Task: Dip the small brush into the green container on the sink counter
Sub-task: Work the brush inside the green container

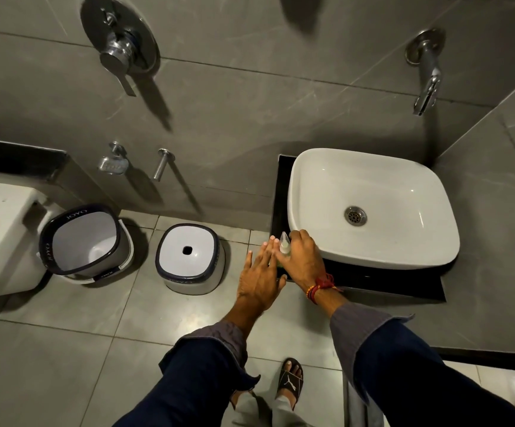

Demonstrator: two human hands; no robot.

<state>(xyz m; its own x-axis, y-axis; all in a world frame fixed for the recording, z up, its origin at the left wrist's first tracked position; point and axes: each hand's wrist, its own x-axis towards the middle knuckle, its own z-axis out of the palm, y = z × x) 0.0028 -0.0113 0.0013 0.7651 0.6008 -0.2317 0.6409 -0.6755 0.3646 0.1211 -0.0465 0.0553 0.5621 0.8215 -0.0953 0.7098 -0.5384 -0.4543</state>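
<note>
At the front left corner of the black sink counter [373, 280], my right hand [304, 260] grips a small brush [284, 243] with a pale, translucent, pointed handle that stands upright. Only a sliver of the green container [279, 264] shows below the handle, between my two hands; the brush's lower end is hidden there. My left hand [260, 277] lies flat with fingers stretched out, right beside the container on its left. Whether it touches the container I cannot tell.
A white basin [373, 180] with a metal drain fills most of the counter, under a wall spout [427, 75]. On the floor to the left stand a white stool [188, 257], a dark-rimmed bin [85, 241] and a toilet [0, 229].
</note>
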